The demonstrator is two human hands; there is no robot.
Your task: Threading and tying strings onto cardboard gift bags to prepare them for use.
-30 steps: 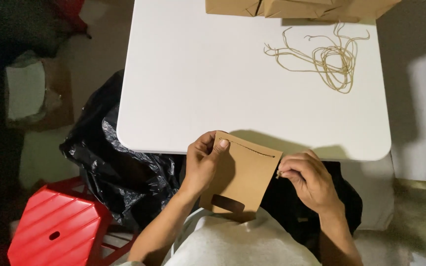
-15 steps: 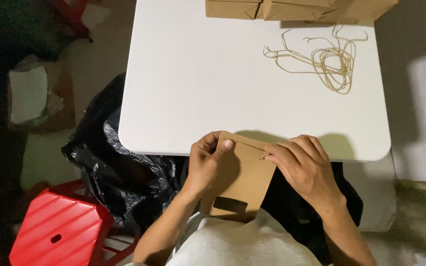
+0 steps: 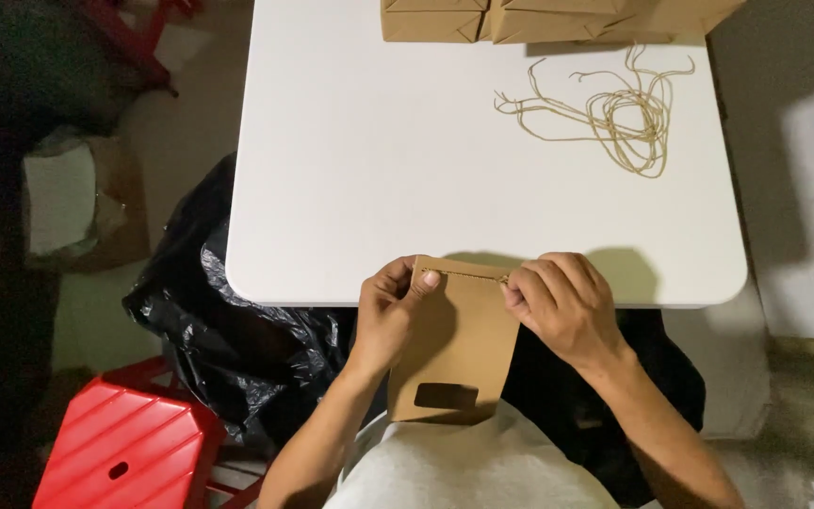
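At the near edge of a white bench (image 3: 369, 170), a brown paper bag (image 3: 459, 349) is held upright between two hands, its top edge level with the bench rim and its lower part, with a small dark window, hanging over the lap. The left hand (image 3: 390, 316) is closed on the top left corner, thumb pressed on the front face. The right hand (image 3: 562, 306) is pinched shut at the top right corner, where a thin string (image 3: 468, 274) is seen running along the bag's top. For this step to go well, the bag would best be kept flat and steady by the left hand while the string is drawn taut and straight. A tangle of loose strings (image 3: 619, 113) and stacked brown bags (image 3: 539, 17) are laid well apart, at the far side
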